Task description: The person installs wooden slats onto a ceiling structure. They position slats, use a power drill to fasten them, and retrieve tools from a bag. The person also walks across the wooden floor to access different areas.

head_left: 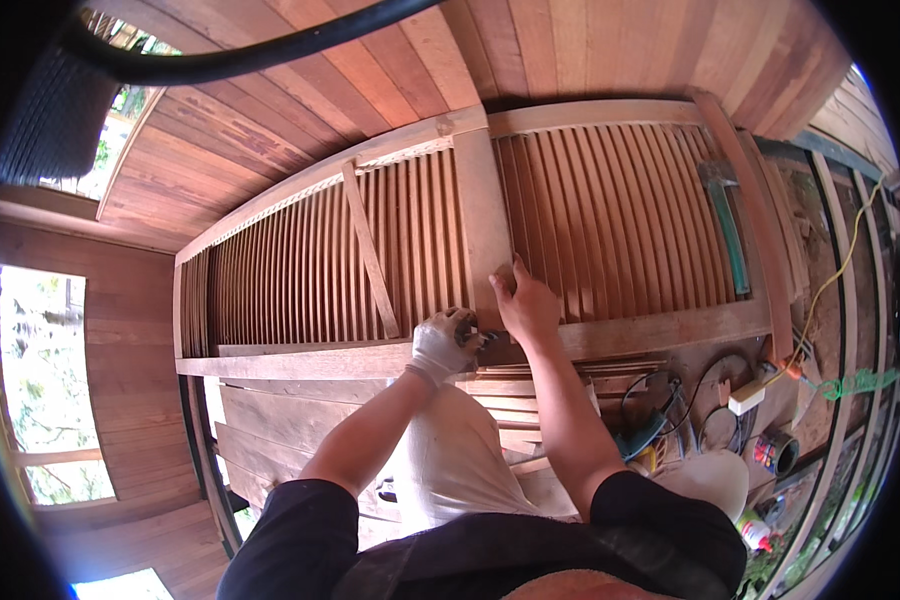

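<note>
A long wooden louvred panel [485, 220] with many narrow slats lies in front of me. My left hand [446, 342], in a white work glove with dark fingertips, is curled at the near rail [300, 360] beside the middle crosspiece. What its fingers hold, if anything, is hidden. My bare right hand [528, 303] rests at the right edge of the crosspiece, its thumb and forefinger stretched out and apart. A loose wooden strip [370, 250] slants across the left slats. A hammer [725, 225] with a green handle lies on the right slats.
Below the panel at the right are a green power tool [642, 433], dark cables, a white power strip [746, 398] on a yellow cord, and a can [776, 453]. Wood strips [510, 405] are stacked under the near rail. Plank walls [270, 100] rise behind; a dark curved bar [260, 55] crosses the upper left.
</note>
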Available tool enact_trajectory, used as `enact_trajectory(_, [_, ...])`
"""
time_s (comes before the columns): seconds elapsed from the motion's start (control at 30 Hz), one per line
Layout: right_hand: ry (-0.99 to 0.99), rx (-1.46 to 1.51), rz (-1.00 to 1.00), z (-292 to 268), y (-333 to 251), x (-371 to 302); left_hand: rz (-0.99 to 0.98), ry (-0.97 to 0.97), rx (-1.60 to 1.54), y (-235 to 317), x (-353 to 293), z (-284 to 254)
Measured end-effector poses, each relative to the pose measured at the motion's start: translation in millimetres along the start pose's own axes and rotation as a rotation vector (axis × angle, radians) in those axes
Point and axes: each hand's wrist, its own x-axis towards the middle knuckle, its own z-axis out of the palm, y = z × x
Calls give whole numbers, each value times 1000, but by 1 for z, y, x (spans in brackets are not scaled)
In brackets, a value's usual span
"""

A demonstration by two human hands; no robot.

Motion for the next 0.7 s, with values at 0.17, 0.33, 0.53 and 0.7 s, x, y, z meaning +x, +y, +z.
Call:
enact_trajectory(0.17, [94,-113,-171,-3,20,15,-13,22,30,-1,-3,6])
enact_trajectory(0.33, [191,139,-149,10,28,15,-56,-17,70,-2,0,9])
enact_trajectory(0.53, [219,242,-108,19,32,25,16,-6,159,-5,2,12])
enact_trajectory(0.7, [37,246,-63,10,23,38,31,8,183,-14,1,12])
